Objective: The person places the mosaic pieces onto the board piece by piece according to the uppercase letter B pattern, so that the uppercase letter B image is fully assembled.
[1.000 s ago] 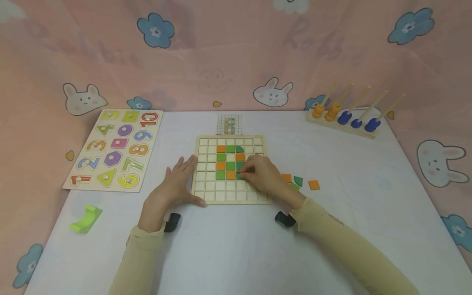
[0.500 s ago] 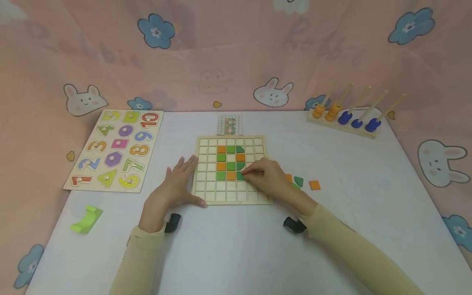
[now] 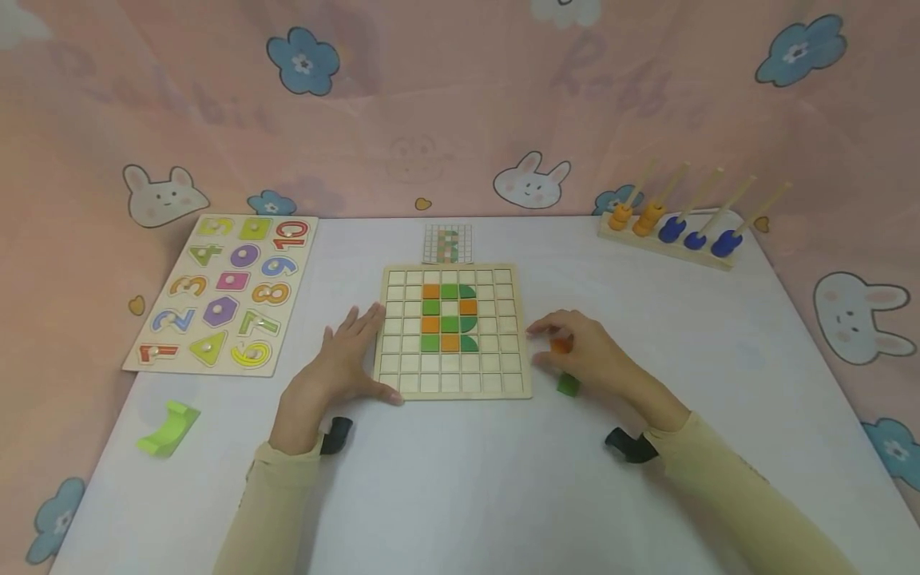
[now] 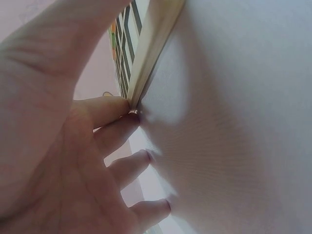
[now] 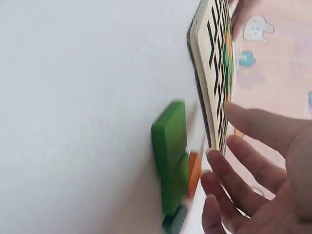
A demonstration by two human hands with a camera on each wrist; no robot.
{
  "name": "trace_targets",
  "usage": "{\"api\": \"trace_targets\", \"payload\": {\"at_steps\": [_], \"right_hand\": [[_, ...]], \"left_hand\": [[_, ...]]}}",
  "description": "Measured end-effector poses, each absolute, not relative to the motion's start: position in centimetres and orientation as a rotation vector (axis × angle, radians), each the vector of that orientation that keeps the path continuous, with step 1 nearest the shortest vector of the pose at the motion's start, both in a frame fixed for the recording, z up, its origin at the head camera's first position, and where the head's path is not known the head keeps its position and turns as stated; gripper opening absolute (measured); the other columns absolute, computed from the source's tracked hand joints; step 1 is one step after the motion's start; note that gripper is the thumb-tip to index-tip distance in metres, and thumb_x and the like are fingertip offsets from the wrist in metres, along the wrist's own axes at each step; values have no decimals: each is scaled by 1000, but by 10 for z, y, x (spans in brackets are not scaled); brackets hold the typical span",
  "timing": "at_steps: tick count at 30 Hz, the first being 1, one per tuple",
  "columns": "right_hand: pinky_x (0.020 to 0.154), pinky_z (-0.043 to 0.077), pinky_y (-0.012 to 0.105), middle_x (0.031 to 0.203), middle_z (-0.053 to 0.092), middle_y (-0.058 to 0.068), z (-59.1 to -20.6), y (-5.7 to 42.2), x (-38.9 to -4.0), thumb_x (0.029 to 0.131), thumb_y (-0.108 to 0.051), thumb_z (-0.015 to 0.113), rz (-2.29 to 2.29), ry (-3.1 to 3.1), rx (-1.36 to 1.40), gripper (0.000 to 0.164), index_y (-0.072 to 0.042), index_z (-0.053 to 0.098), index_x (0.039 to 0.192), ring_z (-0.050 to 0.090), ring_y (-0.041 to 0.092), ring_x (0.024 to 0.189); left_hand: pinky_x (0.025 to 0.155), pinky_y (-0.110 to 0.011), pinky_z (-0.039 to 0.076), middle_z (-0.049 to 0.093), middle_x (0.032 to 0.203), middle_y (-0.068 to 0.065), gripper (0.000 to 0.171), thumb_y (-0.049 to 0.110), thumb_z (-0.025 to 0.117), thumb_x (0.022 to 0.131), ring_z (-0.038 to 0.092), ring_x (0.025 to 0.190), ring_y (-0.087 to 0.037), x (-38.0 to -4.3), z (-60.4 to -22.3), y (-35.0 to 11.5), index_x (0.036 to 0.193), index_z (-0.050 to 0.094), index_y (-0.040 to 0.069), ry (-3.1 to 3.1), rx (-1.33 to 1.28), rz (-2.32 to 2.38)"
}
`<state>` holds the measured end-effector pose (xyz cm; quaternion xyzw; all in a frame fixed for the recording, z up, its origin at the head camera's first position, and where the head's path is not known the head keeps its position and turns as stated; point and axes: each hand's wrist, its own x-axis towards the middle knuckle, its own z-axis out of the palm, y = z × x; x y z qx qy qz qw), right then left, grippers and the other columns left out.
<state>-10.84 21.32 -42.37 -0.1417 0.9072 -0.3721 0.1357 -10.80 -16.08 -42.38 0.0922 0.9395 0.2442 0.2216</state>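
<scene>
A wooden grid board (image 3: 453,395) lies mid-table, bearing a block of orange, green and dark green tiles (image 3: 449,323). The dark green pieces in its right column have a curved edge. My left hand (image 3: 334,359) spreads along the board's left side, fingertips at the edge and thumb at the near corner. To the right of the board, my right hand (image 3: 589,351) hovers over loose tiles, thumb and fingers parted around nothing. Below it show an orange tile (image 3: 561,345) and a green tile (image 3: 568,385). In the right wrist view a dark green piece (image 5: 175,219) lies beside green ones (image 5: 170,131).
A small pattern card (image 3: 448,243) lies behind the board. At the left are a number-and-shape puzzle (image 3: 262,366) and a light green curved block (image 3: 170,429). A peg stand (image 3: 668,243) with orange and blue beads stands at the back right, before a pink curtain (image 3: 431,104).
My right hand has let go of the dark green piece at the lower right of the pattern and moved right, to the loose tiles. The left hand has stayed put.
</scene>
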Motion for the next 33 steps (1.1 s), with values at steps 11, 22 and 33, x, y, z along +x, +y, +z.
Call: {"api": "trace_targets", "payload": {"at_steps": [11,22,33], "right_hand": [[100,52,52,141,65,13,-420,251,-98,85,-19,90,-962,2608,-393,60,-8,65,139,55,34,128],[102,51,54,128,69,15,-425,250,-100,90,-13,84,-998,2657,-430,46,-3,70,132,59,36,123],[100,54,51,118,70,14,-437,227,-106,94,-2,77,-1043,2691,-462,27,-3,75,121,64,33,116]], "left_hand": [[132,-68,-3,9,180,-10,143,37,103,64,-2,167,-40,-107,-424,-160,171,12,9,2592,245,661],[132,-69,-3,8,180,-11,144,37,103,64,-2,167,-39,-107,-426,-162,171,11,9,2595,249,653],[133,-68,-2,8,180,-11,144,36,103,64,-2,167,-39,-107,-423,-161,171,10,9,2593,255,661]]}}
